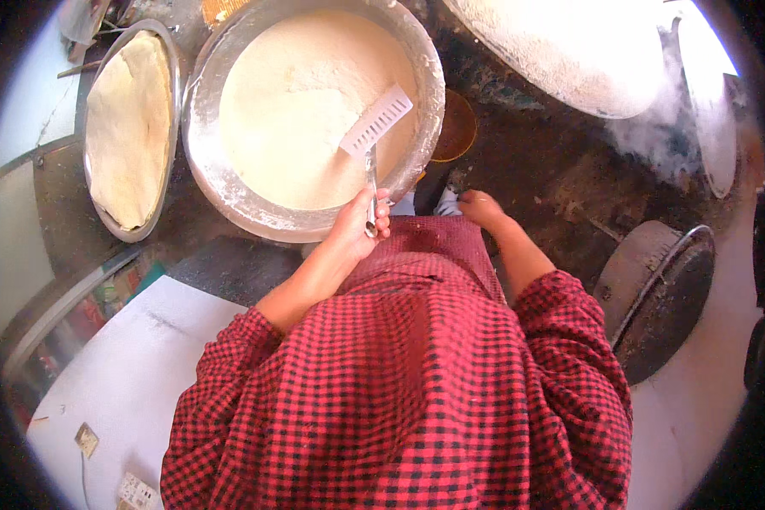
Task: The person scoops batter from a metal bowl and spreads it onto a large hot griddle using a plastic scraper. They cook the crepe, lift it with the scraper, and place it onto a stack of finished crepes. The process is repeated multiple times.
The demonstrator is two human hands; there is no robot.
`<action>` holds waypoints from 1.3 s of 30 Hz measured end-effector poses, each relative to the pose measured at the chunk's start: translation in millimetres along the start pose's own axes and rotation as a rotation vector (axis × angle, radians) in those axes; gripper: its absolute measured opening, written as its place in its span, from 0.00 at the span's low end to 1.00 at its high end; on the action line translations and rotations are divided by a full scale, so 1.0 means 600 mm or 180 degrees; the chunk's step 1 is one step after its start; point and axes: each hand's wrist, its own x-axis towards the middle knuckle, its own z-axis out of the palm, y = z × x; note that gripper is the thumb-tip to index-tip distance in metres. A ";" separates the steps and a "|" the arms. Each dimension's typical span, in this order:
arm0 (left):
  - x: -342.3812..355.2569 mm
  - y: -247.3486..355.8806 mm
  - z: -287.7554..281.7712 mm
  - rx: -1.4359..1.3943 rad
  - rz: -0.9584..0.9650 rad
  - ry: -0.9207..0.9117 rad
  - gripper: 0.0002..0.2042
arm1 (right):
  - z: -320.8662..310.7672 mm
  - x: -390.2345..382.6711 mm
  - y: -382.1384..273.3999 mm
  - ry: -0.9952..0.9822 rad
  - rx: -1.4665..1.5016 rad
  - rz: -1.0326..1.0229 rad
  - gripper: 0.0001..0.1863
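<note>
My left hand (pixel 361 228) is closed around the metal handle of a slotted turner (pixel 377 124). The turner's pale, slotted head is raised over the near right part of a large metal basin (pixel 204 166). Inside the basin lies a pale cream mass (pixel 306 119), smooth in places and rough at the far side. My right hand (pixel 482 209) is at the edge of my apron, right of the basin, with its fingers curled in. Beside its fingertips shows a crumpled white thing (pixel 448 201), perhaps cloth. What those fingers hold, if anything, is hidden.
An oval metal tray (pixel 176 127) with a flat sheet of dough stands at the left. At the far right is a wide, floury pan (pixel 569 51), with steam (pixel 654 144) near it. A dark round pan (pixel 654 297) with a hooped handle leans at the right. A white board (pixel 144 357) lies lower left.
</note>
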 end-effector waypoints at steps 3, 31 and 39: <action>-0.004 0.010 -0.021 -0.0059 -0.0104 -0.0027 0.15 | -0.074 -0.078 0.052 0.0295 0.0576 0.0746 0.15; 0.019 -0.036 0.049 -0.0066 0.0366 0.0564 0.09 | -0.264 -0.060 -0.170 0.1020 -0.0393 -0.1456 0.18; -0.014 -0.021 0.047 0.0152 0.0491 0.0416 0.11 | -0.184 0.060 -0.372 0.1028 -0.2803 -0.2847 0.15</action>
